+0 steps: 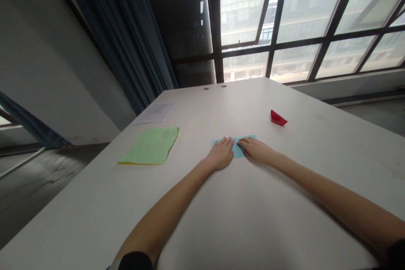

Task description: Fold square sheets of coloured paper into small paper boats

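A small light-blue sheet of paper (238, 151), folded or cut to an oblong, lies on the white table under both hands. My left hand (220, 154) rests flat on its left part with the fingers spread. On the right part, my right hand (255, 150) has its fingers curled together at the paper, with the fingertips bent down near the middle. The palms cover much of the sheet, so its lower corners are hidden. A red folded paper boat (278, 118) stands apart, beyond my right hand.
To the left lies a stack of green paper (150, 147) with yellow showing beneath. Behind it is a white printed sheet (154, 113). The white table (202, 219) reaches toward the windows (247, 12). A dark blue curtain (123, 29) hangs at the back left.
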Available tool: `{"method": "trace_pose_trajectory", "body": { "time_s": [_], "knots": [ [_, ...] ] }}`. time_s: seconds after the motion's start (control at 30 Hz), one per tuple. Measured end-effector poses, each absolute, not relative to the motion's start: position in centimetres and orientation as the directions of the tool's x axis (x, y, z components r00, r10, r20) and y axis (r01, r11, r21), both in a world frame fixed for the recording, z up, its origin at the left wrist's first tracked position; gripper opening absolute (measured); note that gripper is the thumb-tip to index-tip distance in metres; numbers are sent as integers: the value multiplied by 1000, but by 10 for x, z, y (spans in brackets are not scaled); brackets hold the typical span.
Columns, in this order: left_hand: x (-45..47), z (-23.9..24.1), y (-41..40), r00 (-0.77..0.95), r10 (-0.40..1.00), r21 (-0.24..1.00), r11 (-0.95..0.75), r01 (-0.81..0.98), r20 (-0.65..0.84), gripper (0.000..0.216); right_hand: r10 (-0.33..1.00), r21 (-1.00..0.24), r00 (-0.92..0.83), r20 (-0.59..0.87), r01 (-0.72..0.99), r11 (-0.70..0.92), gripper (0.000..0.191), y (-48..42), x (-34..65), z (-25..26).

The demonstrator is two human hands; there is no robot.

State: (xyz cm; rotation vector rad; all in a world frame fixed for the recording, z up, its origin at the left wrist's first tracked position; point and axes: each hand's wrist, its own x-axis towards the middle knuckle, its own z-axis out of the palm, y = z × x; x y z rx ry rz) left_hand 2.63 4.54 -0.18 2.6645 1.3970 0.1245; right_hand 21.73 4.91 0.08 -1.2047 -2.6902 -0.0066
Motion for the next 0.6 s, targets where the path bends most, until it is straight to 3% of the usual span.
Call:
{"method": "trace_pose_trajectory", "body": {
  "time_s": [0.27,0.6],
  "knots": [
    [24,-6,47,526,850,172,-514,840,-31,67,789,-139,-600,133,777,614,57,55,228,-19],
    [15,1,48,458,871,236,-414,879,-179,85,837,-249,-531,-131,835,491,76,59,241,-13]
  ]
}}
